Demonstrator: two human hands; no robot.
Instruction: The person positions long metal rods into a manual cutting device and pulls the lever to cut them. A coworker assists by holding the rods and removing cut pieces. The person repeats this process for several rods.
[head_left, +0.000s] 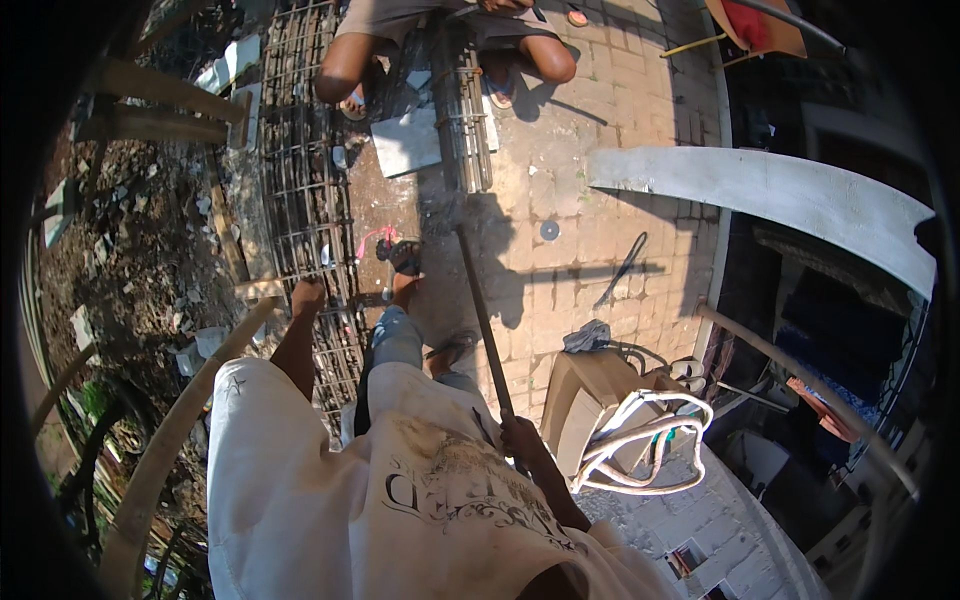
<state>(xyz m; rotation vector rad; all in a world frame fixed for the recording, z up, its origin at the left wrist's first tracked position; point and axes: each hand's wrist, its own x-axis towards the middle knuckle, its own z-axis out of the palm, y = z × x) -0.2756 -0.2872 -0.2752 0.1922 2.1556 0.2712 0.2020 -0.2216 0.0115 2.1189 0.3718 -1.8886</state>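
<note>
Our right hand (pixel 520 437) clamped on dark rod (pixel 483 320), aslant above paving (pixel 610 245); left hand (pixel 308 296) curled by rebar cage (pixel 300 185), hold unclear. A leftward swing could strike our sandalled foot (pixel 405 262).

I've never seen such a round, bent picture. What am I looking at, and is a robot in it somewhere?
No robot here, just a person's two bare hands. The camera sits on the person's head and looks down through a very wide lens, which bends straight edges; the pale shirt below is the wearer's own.

The right hand holds a long dark bar. The left hand is at a long steel-bar cage; whether it grasps anything, I can't tell.

On the paved ground lie a small dark disc and a pale slab. At the top, another person is partly visible.
</note>
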